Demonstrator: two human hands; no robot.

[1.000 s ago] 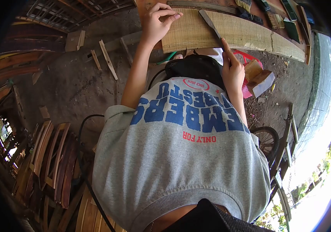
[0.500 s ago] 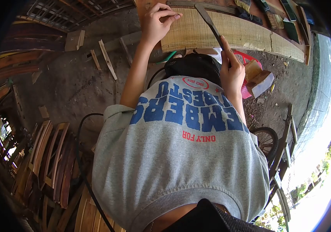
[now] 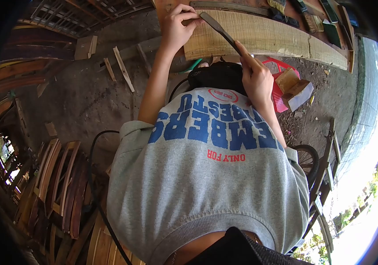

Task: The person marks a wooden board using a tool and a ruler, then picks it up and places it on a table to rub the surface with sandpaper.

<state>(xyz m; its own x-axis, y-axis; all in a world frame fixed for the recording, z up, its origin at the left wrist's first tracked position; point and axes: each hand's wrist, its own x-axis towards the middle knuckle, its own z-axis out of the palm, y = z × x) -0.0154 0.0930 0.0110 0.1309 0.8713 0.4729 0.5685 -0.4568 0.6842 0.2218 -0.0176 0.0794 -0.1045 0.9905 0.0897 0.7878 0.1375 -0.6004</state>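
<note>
Right hand (image 3: 258, 78) is holding the flat tool (image 3: 217, 27), fingers wrapping closed round its near end; the tool is slanting over the plank (image 3: 268, 37), tip sitting right by the left hand (image 3: 179, 27). Left fingers are curling inward there, can't tell if they're pinching anything; a loose right grip or sudden push could be sending the tip into them.

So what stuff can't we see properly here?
In the head view:
Anything the left hand pinches: hidden by its fingers.
Spatula: handle mostly covered by the right hand.
Bicycle wheel: partly hidden behind the grey sleeve.
Topmost paintbrush: cut off by the picture's top edge.
</note>
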